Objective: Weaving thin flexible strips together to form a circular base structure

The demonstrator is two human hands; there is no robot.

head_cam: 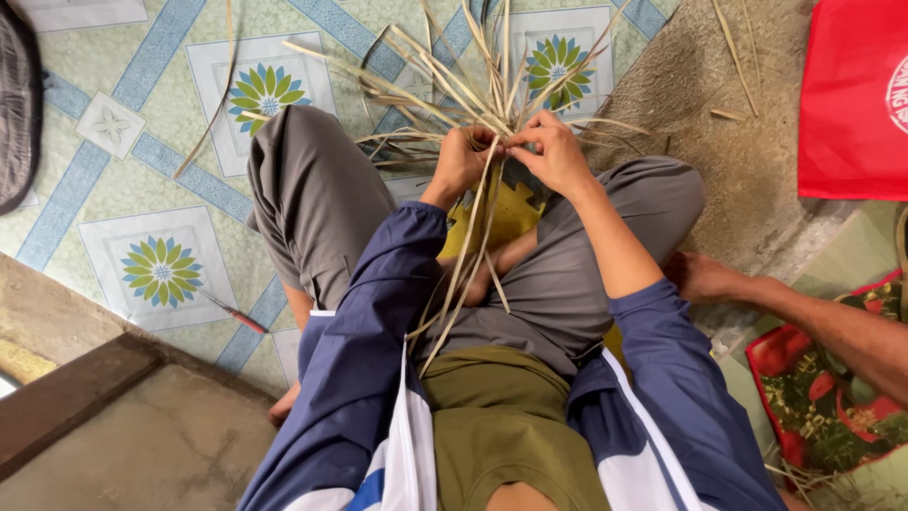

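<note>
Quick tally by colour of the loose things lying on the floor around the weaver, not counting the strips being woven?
Red: 2, a red bag and a red-handled tool.
Dark grey: 1, a bag at the left edge.
Red-and-green patterned: 1, a cushion.
Total: 4.

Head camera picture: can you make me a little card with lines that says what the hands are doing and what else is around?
left hand: pinching dried palm-leaf strips
right hand: pinching the same strips, next to the left hand
strips: fan out upward from the hands, some trail down over the lap
sitting: cross-legged in grey trousers on a patterned floor mat
nearby: red bag; another person's foot; red-handled tool on the mat
</note>
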